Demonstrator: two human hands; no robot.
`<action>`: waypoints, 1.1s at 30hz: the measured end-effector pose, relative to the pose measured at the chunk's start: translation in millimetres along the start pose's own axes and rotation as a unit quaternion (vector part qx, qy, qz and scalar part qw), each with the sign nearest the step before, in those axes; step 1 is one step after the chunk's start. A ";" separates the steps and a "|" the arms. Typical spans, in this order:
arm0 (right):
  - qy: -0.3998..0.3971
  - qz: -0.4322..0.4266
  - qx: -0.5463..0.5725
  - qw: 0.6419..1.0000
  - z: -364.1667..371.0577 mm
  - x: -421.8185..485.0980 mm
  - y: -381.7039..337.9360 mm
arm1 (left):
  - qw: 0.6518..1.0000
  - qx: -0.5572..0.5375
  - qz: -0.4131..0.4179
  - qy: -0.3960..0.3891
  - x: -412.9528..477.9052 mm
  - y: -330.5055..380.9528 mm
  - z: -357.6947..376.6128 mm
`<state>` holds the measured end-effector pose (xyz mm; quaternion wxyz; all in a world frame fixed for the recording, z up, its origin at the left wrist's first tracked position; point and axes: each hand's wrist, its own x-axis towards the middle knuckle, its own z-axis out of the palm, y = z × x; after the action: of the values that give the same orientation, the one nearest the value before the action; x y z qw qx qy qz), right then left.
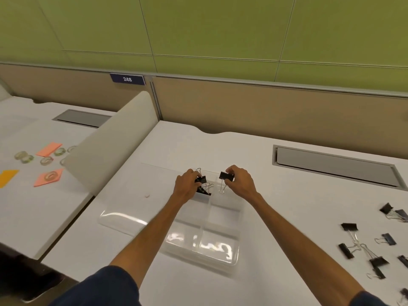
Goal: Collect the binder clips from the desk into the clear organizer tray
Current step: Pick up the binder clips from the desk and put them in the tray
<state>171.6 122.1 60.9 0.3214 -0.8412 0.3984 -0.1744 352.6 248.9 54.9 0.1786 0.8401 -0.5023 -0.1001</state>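
Note:
A clear organizer tray [223, 259] with several compartments lies on the white desk in front of me. My left hand [186, 187] holds a black binder clip [202, 179] over the tray's far left compartment, where another black clip [204, 191] lies. My right hand [239, 181] pinches a second black binder clip [226, 176] above the far right compartment, its wire handle hanging down. Several more black binder clips [350, 227] lie scattered on the desk at the right.
A clear lid [123, 208] lies left of the tray. A grey cable hatch [335, 164] is set into the desk at the back right. A white divider [110, 146] separates a neighbouring desk with tape rolls [46, 160] and coloured sticky notes [49, 149].

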 end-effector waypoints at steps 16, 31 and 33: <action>-0.022 -0.022 -0.002 1.000 56.4 21.9 -29.5 | 0.996 0.018 0.083 0.028 -4.8 -30.5 3.5; -0.023 -0.057 -0.061 0.996 62.6 22.8 -26.1 | 0.991 0.091 0.090 0.035 -8.7 -44.1 9.9; -0.020 -0.069 -0.065 0.995 61.4 21.7 -26.7 | 0.992 0.082 0.089 0.039 -9.2 -42.0 9.4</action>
<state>233.7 142.5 34.9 0.2614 -0.8890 0.3435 -0.1529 378.9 273.3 29.3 0.1363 0.8070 -0.5746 -0.0094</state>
